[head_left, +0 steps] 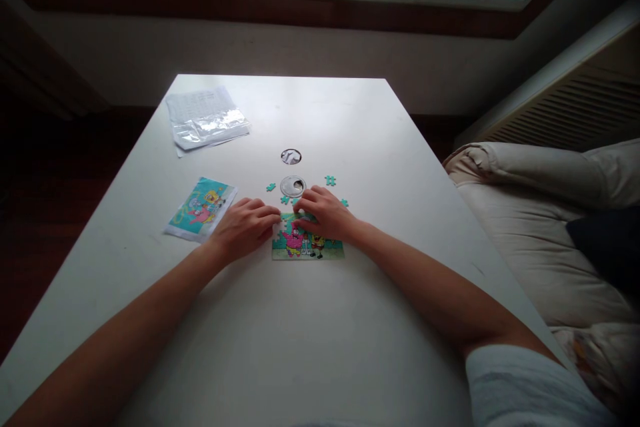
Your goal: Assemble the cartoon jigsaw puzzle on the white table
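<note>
A partly assembled jigsaw puzzle (294,250) with cartoon figures lies flat on the white table. My left hand (247,223) rests at its upper left edge, fingers curled together against the border. Bent over the top part of the puzzle is my right hand (325,213); its thumb and fingers close on a green patch that looks like a puzzle piece, mostly covered by the fingers. Loose green pieces lie just beyond, among them a single piece (271,187) on the left and a joined-looking group (331,181) on the right.
A picture packet (203,209) with the same cartoon figures lies left of my left hand. Clear plastic over paper (207,119) is at the table's far left. Two round inserts, a nearer one (289,187) and a farther one (291,157), sit mid-table (320,333). A sofa (520,233) stands right.
</note>
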`<action>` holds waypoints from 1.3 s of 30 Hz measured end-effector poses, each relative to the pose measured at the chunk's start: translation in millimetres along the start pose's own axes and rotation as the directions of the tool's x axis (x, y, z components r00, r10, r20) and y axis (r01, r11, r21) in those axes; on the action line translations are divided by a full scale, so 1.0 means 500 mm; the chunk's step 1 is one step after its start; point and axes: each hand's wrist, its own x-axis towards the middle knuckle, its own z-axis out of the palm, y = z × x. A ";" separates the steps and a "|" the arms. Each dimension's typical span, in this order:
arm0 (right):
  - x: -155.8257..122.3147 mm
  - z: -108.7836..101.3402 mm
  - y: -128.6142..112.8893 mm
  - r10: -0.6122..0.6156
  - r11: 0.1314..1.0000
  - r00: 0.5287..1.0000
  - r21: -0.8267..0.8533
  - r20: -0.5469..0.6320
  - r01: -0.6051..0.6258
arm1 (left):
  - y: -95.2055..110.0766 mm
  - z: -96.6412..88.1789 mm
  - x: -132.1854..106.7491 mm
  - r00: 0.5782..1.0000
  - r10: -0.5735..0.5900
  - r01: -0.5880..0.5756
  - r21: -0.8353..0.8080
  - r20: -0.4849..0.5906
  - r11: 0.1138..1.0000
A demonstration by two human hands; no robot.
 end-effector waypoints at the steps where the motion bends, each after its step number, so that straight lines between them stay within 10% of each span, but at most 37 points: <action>1: 0.000 0.000 -0.001 0.001 1.000 1.000 -0.004 -0.001 -0.001 | 0.004 -0.003 0.001 1.000 0.007 -0.007 0.017 0.012 1.000; 8: -0.006 -0.019 0.014 0.008 1.000 0.999 -0.007 -0.038 -0.009 | 0.027 -0.006 -0.003 1.000 -0.009 0.006 0.122 0.030 0.992; 13: -0.028 -0.047 0.097 0.293 0.951 0.912 -0.008 -0.289 -0.308 | 0.007 0.009 -0.007 1.000 0.007 -0.007 0.000 -0.001 1.000; 19: -0.051 -0.047 0.176 0.406 0.906 0.873 -0.003 -0.270 -0.423 | -0.019 0.032 -0.005 0.993 0.015 -0.027 -0.097 -0.116 0.995; 39: -0.035 -0.064 0.130 0.487 0.857 0.858 -0.103 -0.166 -0.506 | -0.029 0.047 -0.003 0.948 -0.155 0.094 -0.220 -0.278 0.971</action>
